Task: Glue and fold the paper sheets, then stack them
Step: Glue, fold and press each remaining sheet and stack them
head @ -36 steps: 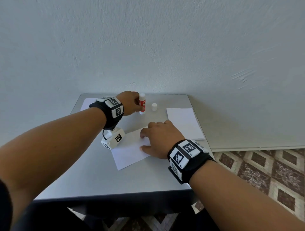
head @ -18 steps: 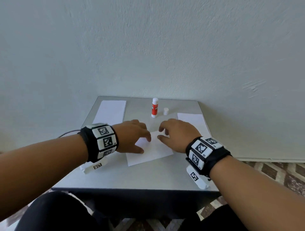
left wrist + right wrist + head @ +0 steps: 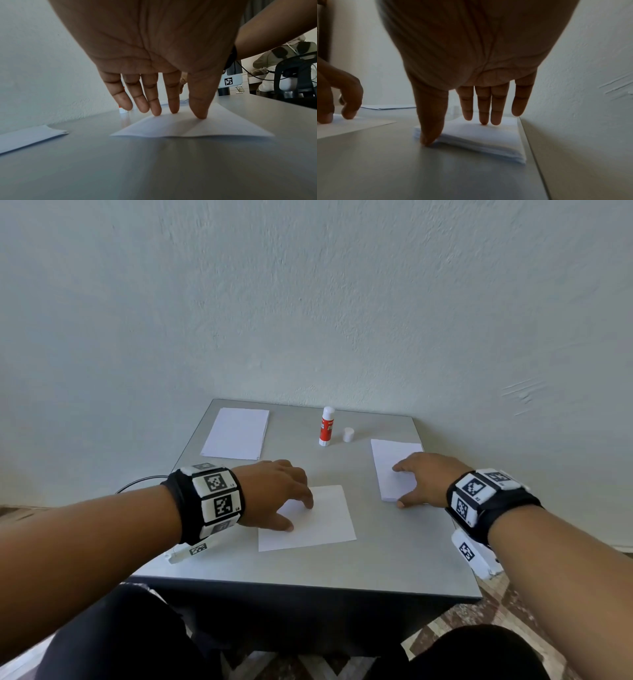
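Paper sheet (image 3: pixel 308 518): desk (image 3: pixel 342 570) centre, thin, limp, slides easily; lift by a corner. Left hand (image 3: pixel 274 494) spread, fingertips pressing it. Right hand (image 3: pixel 424 481) spread on right stack (image 3: pixel 479 136), thumb apparently at its corner. Glue stick (image 3: pixel 326 426) uncapped.

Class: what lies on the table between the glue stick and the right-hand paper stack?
The glue stick's loose white cap, upright on the table before the paper stack; head view.
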